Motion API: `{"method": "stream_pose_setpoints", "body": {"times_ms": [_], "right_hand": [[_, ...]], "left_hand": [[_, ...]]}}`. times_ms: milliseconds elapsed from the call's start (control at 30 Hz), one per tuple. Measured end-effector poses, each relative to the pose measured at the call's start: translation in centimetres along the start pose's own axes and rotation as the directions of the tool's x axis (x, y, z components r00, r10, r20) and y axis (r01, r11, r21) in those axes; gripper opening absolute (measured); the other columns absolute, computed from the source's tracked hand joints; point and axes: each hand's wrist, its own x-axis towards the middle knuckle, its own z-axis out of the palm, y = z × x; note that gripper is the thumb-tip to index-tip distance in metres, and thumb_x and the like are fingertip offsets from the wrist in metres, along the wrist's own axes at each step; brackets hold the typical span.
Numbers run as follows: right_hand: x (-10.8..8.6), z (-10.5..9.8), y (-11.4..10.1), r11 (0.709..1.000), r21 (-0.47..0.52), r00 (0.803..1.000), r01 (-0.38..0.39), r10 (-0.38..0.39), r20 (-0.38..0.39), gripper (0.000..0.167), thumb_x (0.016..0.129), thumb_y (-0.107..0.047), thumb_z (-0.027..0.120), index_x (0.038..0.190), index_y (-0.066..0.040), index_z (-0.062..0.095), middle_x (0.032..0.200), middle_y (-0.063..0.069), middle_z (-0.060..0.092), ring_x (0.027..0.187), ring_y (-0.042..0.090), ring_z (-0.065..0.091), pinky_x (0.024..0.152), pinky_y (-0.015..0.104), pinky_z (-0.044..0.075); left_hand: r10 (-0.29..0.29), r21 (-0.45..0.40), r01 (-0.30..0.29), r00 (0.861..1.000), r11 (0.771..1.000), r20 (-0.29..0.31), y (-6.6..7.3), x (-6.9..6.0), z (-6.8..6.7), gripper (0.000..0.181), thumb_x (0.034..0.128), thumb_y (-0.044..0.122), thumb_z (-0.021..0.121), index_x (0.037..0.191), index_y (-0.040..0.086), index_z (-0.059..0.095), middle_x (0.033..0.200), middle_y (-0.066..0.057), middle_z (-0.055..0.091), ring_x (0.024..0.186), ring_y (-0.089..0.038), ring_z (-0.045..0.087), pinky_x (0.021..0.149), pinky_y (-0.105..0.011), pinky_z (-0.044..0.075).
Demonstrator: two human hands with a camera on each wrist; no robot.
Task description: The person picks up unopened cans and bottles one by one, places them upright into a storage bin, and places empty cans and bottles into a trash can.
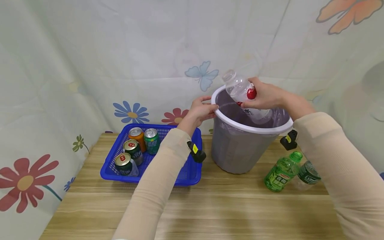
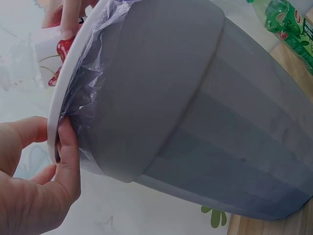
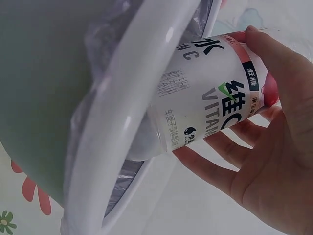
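Observation:
A grey trash bin (image 1: 232, 148) with a white rim and a thin plastic liner (image 2: 90, 88) stands on the wooden table. My left hand (image 1: 202, 110) pinches the bin's rim at its left side, thumb and fingers on either side of it in the left wrist view. Over the bin's mouth, my right hand (image 1: 265, 95) grips a clear plastic bottle (image 1: 235, 87) with a white cherry label (image 3: 205, 93). The bottle is tilted, its uncapped neck up and to the left. Its base dips below the rim, inside the opening.
Left of the bin sits a blue plastic basket (image 1: 196, 170) holding several drink cans (image 1: 151, 141). Right of the bin, a green bottle (image 1: 279, 175) stands beside a clear bottle with a dark green label (image 1: 309, 174), partly behind my right sleeve. A flowered curtain (image 1: 150, 50) hangs behind.

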Motion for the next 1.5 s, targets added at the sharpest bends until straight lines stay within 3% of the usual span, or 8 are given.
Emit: {"method": "stream_pose_setpoints", "body": {"times_ms": [300, 700, 967, 1200, 1500], "right_hand": [[-0.2, -0.8, -0.1, 1.0, -0.014, 0.999, -0.021, 0.022, 0.034, 0.083, 0.086, -0.04, 0.059, 0.147, -0.009, 0.012, 0.134, 0.027, 0.041, 0.119, 0.044, 0.044, 0.1, 0.053, 0.034], [-1.0, -1.4, -0.1, 0.999, -0.033, 0.999, -0.008, 0.009, 0.032, 0.075, 0.091, -0.046, 0.049, 0.148, -0.011, 0.016, 0.142, 0.024, 0.032, 0.127, 0.042, 0.036, 0.102, 0.056, 0.03], [-2.1, -1.9, -0.2, 0.997, -0.053, 0.996, 0.054, -0.058, -0.063, 0.064, 0.093, -0.041, 0.048, 0.142, -0.006, 0.029, 0.137, 0.023, 0.04, 0.121, 0.04, 0.043, 0.097, 0.054, 0.036], [-3.1, -2.4, -0.2, 0.992, -0.098, 0.981, 0.084, -0.1, -0.166, 0.048, 0.094, -0.036, 0.048, 0.131, -0.005, 0.044, 0.126, 0.016, 0.053, 0.111, 0.035, 0.051, 0.089, 0.051, 0.04], [-4.3, -2.6, -0.3, 0.984, -0.14, 0.959, 0.113, -0.145, -0.243, 0.034, 0.091, -0.027, 0.056, 0.117, -0.005, 0.054, 0.111, 0.015, 0.06, 0.099, 0.03, 0.057, 0.079, 0.047, 0.044]], "left_hand": [[0.005, 0.014, -0.005, 1.0, 1.0, 0.002, 0.1, -0.1, -0.1, 0.052, 0.0838, 0.004, 0.064, 0.131, 0.011, 0.043, 0.111, -0.012, 0.06, 0.078, -0.017, 0.064, 0.072, -0.028, 0.056], [-0.003, 0.016, 0.003, 1.0, 1.0, 0.0, 0.1, 0.0, 0.0, 0.052, 0.0834, 0.004, 0.065, 0.131, 0.011, 0.044, 0.111, -0.012, 0.059, 0.078, -0.017, 0.064, 0.072, -0.028, 0.056], [-0.005, 0.008, 0.005, 1.0, 1.0, -0.001, 0.1, 0.0, 0.1, 0.052, 0.0841, 0.004, 0.064, 0.131, 0.011, 0.044, 0.112, -0.012, 0.059, 0.079, -0.017, 0.064, 0.073, -0.029, 0.056], [0.003, 0.003, -0.003, 1.0, 1.0, 0.003, 0.0, 0.1, 0.1, 0.051, 0.0838, 0.004, 0.064, 0.13, 0.011, 0.044, 0.112, -0.012, 0.059, 0.078, -0.017, 0.064, 0.072, -0.028, 0.056], [0.001, 0.001, -0.001, 1.0, 1.0, 0.004, 0.1, -0.1, 0.2, 0.051, 0.0837, 0.004, 0.064, 0.13, 0.011, 0.043, 0.112, -0.012, 0.059, 0.077, -0.017, 0.064, 0.071, -0.028, 0.056]]}}
